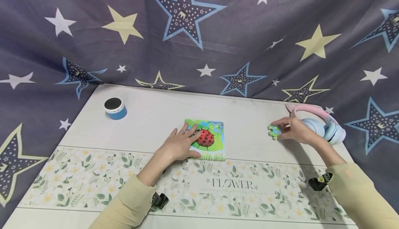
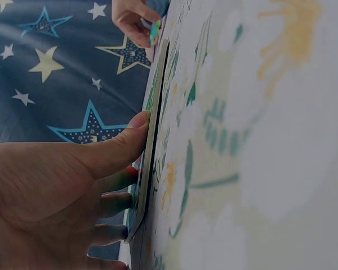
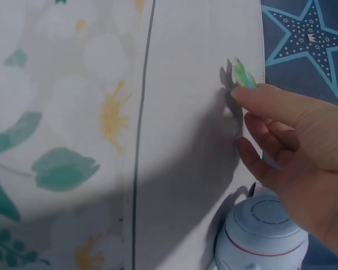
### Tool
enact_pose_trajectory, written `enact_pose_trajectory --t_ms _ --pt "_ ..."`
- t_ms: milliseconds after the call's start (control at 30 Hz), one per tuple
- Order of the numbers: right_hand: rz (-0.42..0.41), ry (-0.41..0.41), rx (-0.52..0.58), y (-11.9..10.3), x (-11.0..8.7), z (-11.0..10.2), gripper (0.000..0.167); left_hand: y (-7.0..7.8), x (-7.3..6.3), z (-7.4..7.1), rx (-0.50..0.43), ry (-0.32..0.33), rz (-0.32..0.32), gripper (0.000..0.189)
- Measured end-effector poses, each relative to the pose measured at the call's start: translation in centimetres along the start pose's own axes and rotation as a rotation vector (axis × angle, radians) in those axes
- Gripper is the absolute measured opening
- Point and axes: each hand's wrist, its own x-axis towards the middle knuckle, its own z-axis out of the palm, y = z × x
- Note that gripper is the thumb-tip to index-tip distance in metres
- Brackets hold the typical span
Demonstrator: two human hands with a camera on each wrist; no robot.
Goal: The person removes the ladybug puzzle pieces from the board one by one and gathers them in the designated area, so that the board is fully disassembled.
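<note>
A square jigsaw puzzle with a red ladybug on green grass lies on the table. My left hand rests over its left part, fingers spread and reaching toward the ladybug. In the left wrist view, the thumb touches the puzzle's near edge. To the right, my right hand pinches a green and blue puzzle piece between thumb and fingertips. The right wrist view shows this puzzle piece held above the white tabletop, its shadow falling beside it.
Pink and light blue headphones lie right beside my right hand. A blue and white round speaker-like object stands at the back left. A floral strip marked FLOWER crosses the tabletop. A star-patterned curtain hangs behind.
</note>
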Motion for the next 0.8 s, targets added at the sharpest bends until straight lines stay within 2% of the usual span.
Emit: enact_pose_trajectory --t_ms 200,467,600,800 --pt "-0.044 -0.040 -0.014 0.25 0.15 -0.03 0.046 -0.17 0.09 0.19 -0.011 0.011 -0.001 0.087" --pt "0.013 -0.084 -0.005 0.31 0.39 -0.16 0.045 -0.16 0.00 0.17 -0.015 0.006 -0.004 0.087" --pt "0.013 -0.085 0.010 0.39 0.45 -0.26 0.046 -0.10 0.00 0.16 -0.014 0.007 0.000 0.087" --pt "0.029 -0.091 -0.026 0.34 0.42 -0.32 0.047 -0.16 -0.01 0.23 -0.010 0.011 0.004 0.087"
